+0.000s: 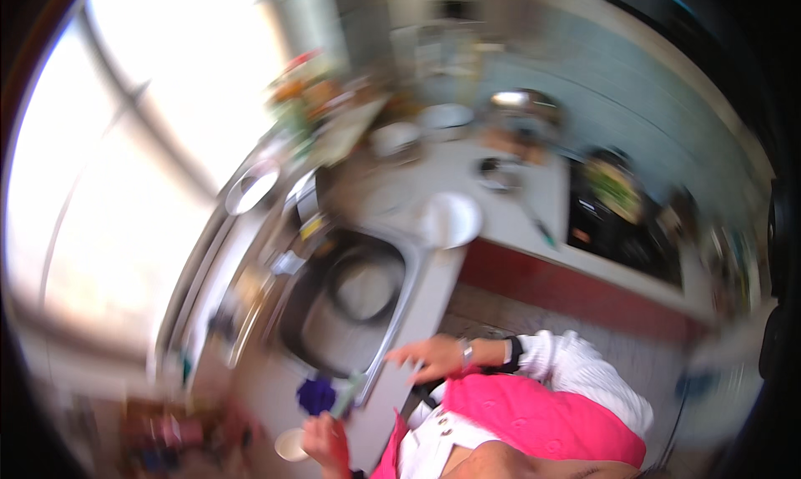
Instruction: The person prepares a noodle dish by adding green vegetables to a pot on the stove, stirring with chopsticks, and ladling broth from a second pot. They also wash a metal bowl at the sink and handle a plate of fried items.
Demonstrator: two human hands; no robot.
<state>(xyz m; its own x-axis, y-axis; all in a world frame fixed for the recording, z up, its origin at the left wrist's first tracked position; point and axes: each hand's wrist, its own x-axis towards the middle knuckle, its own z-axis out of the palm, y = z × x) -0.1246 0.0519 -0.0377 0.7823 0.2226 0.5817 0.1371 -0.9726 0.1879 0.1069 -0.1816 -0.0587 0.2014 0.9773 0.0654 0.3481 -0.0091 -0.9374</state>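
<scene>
My right hand (432, 357), with a metal bracelet or watch on the wrist, is held over the counter edge beside the steel sink (400, 329). Its fingers are spread and nothing shows in them. My left hand (325, 443) is closed around a pale green thing, perhaps a handle (347, 396), which points toward the sink. A dark purple cloth or sponge (316, 396) lies just beyond that hand. A cream bowl or lid (291, 445) is beside its fingers. Inside the sink sits a round dark-rimmed pan or basin (366, 288). Motion blur hides finer detail.
A white bowl (450, 220) stands at the sink's far corner. Farther right, a small pot (499, 173) and a green-tipped utensil (543, 230) lie near the black stove (626, 247), which holds a pan with green food (613, 190). A window is on the left; clutter lines the sill.
</scene>
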